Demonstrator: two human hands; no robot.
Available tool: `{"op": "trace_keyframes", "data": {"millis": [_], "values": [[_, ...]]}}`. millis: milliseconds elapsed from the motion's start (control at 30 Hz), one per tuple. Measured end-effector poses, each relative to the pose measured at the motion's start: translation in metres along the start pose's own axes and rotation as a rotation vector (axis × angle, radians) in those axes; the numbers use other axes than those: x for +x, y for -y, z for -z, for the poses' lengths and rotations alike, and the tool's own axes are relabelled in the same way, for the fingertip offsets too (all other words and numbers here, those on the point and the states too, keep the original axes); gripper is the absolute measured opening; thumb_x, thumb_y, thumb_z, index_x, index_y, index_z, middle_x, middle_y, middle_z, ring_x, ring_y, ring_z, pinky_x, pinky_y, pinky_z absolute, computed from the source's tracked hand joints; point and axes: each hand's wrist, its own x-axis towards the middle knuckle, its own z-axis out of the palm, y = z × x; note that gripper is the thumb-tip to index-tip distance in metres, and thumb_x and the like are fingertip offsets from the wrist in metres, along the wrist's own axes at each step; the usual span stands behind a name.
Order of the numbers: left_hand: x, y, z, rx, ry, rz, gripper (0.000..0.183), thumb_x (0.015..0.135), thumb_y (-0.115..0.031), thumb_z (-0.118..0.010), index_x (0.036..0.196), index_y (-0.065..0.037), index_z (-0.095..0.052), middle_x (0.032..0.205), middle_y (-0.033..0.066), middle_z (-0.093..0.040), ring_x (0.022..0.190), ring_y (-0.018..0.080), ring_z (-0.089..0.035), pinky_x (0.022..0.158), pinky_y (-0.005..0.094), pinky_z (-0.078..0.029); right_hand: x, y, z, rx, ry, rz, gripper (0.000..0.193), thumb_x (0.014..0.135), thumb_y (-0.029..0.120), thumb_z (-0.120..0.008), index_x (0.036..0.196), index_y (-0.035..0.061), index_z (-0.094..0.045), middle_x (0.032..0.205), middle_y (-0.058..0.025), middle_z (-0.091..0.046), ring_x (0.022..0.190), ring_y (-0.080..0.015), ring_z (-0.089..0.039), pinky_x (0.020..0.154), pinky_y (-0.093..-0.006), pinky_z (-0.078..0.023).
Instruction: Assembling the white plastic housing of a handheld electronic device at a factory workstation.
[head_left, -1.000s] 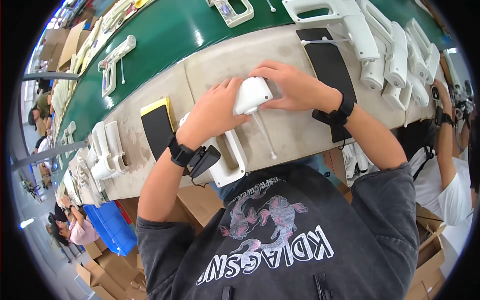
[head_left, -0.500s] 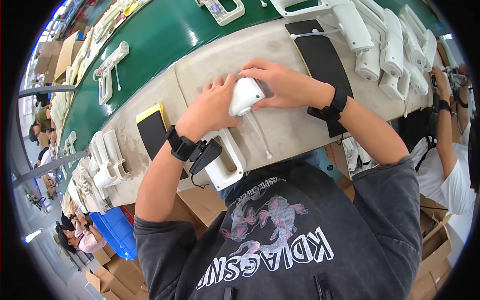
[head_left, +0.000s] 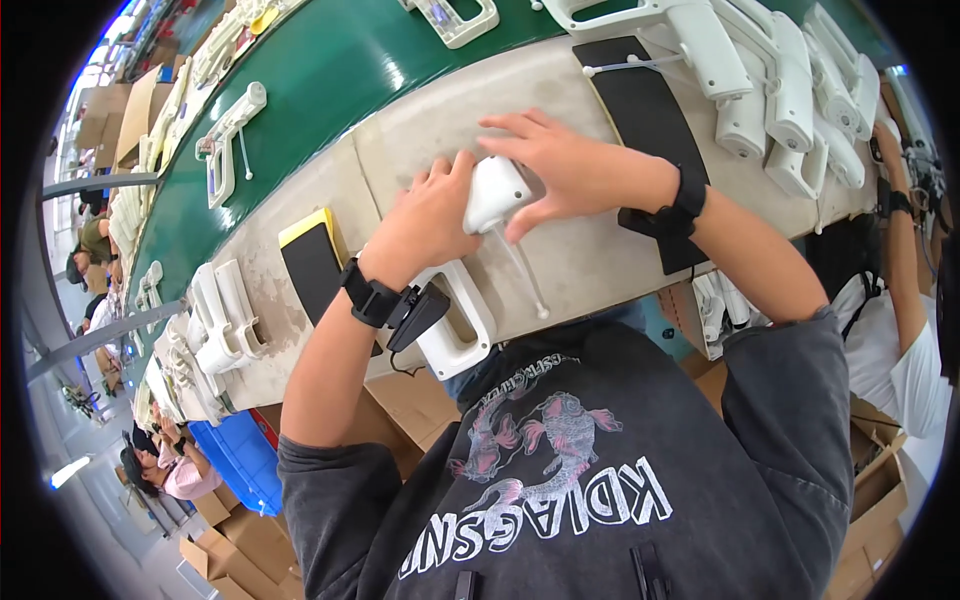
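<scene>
A white plastic gun-shaped housing [head_left: 497,190] with a looped handle [head_left: 482,318] lies on the worktable in front of me. My left hand [head_left: 425,218] is wrapped over its body, hiding the middle part. From its underside near the blunt end hangs a thin white cord [head_left: 525,272] with a small knob at the tip. My right hand [head_left: 580,172] is spread around that blunt end, thumb and fingers apart. The thumb is close to the housing's lower edge; whether it touches, I cannot tell.
Beyond the table runs a green conveyor belt [head_left: 320,85] carrying an opened white housing [head_left: 228,145]. White housings [head_left: 790,105] are piled at the right, beside a black mat [head_left: 650,130]. More white shells [head_left: 222,315] and a black-and-yellow pad [head_left: 312,265] lie left. Another person's arm [head_left: 905,250] shows at far right.
My right hand has loosened from the housing's end, its fingers lifting and spreading. My left hand keeps its hold. The whole view has shifted slightly.
</scene>
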Motion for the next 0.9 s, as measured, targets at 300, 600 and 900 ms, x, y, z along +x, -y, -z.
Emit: {"op": "trace_keyframes", "data": {"millis": [300, 600, 900], "values": [[0.003, 0.008, -0.004, -0.026, -0.080, -0.124, 0.109, 0.063, -0.041, -0.094, 0.141, 0.012, -0.039, 0.127, 0.0271, -0.060, 0.123, 0.0443, -0.057, 0.105, 0.0479, -0.047, 0.047, 0.020, -0.046, 0.385, -0.172, -0.513, 0.035, 0.105, 0.025, -0.047, 0.094, -0.0031, -0.065, 0.090, -0.0259, -0.067, 0.086, -0.0449, -0.060, 0.077, -0.0487, -0.047], [0.006, 0.017, -0.009, -0.026, -0.035, -0.130, 0.120, 0.063, -0.051, -0.093, 0.144, 0.016, -0.036, 0.131, 0.0268, -0.057, 0.125, 0.0421, -0.056, 0.103, 0.0501, -0.048, 0.054, 0.020, -0.040, 0.315, -0.082, -0.534, 0.034, 0.105, 0.024, -0.046, 0.086, -0.0015, -0.059, 0.080, -0.0247, -0.063, 0.075, -0.0435, -0.057, 0.070, -0.0488, -0.045], [0.008, 0.018, -0.007, 0.041, -0.035, -0.121, 0.121, 0.062, -0.055, -0.093, 0.145, 0.013, -0.036, 0.134, 0.0263, -0.057, 0.129, 0.0423, -0.054, 0.103, 0.0535, -0.050, 0.059, 0.022, -0.039, 0.284, -0.056, -0.603, 0.038, 0.105, 0.024, -0.042, 0.092, -0.0015, -0.067, 0.088, -0.0253, -0.070, 0.087, -0.0467, -0.064, 0.082, -0.0541, -0.050]]}}
